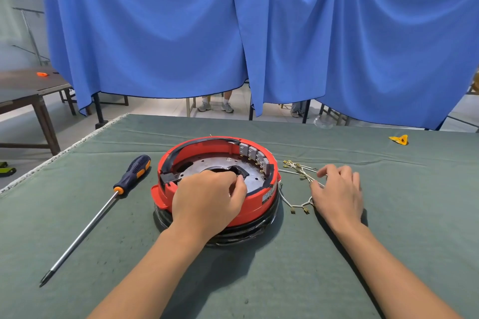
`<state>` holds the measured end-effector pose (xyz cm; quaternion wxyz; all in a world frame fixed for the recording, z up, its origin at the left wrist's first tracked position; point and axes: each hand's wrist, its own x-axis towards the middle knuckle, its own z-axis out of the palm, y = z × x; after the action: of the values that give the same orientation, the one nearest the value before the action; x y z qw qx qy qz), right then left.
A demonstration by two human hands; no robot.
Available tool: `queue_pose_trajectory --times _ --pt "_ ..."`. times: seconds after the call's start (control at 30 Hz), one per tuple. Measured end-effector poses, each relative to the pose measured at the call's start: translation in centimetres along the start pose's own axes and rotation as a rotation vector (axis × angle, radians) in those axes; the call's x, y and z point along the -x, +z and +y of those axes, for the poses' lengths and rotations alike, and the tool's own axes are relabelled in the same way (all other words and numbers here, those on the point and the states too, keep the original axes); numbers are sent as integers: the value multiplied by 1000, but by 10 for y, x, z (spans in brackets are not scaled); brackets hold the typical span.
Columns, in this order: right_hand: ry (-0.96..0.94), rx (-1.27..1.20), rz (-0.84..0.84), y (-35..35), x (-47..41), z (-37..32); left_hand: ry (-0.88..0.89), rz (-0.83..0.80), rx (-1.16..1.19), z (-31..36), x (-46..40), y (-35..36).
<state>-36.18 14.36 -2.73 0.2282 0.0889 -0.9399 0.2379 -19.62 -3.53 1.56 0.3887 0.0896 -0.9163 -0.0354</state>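
A round red housing (259,204) with a grey metal plate (202,164) inside stands on a black base in the middle of the table. My left hand (207,199) reaches over its near rim, fingers curled and pinching at a dark part (239,170) by the plate's central opening. To the right lies a bundle of white wires with brass terminals (298,167). My right hand (339,191) rests on those wires with loosely bent fingers. A row of grey terminal blocks (252,153) sits on the housing's far right rim.
A long screwdriver (103,204) with a dark blue and orange handle lies left of the housing. A small yellow piece (400,139) sits at the table's far right. Green cloth (259,280) covers the table. Blue curtains (168,28) hang behind; a wooden table (23,88) stands at left.
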Motion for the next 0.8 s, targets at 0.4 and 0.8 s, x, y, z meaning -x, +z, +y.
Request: queue_pose_trajectory --times 0.4,0.8 --pt "81 268 -260 -23 -1 -15 -19 -24 15 0 0 -1" --pt "564 -928 -323 -26 -12 -7 -42 -130 35 -10 -2 4"
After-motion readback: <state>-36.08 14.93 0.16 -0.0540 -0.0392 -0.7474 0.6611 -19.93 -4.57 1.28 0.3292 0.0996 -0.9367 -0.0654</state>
